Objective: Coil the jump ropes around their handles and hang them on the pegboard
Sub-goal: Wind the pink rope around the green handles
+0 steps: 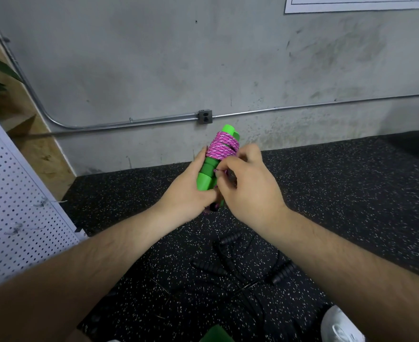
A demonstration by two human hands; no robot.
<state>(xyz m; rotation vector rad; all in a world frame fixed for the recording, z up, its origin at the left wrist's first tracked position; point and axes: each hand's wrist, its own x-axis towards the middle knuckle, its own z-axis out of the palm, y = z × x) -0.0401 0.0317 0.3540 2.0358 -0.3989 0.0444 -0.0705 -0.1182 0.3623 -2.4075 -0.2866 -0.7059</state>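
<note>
Two green jump-rope handles are held together, tilted upright, with pink patterned rope coiled around their upper half. My left hand grips the lower part of the handles from the left. My right hand pinches a loose bit of the pink rope beside the handles, thumb and forefinger closed on it. A short tail of rope shows below my hands. The white pegboard leans at the left edge.
Black jump ropes with ribbed black handles lie tangled on the speckled black rubber floor below my arms. A concrete wall with metal conduit and an outlet box stands ahead. A white shoe and a green object sit at the bottom edge.
</note>
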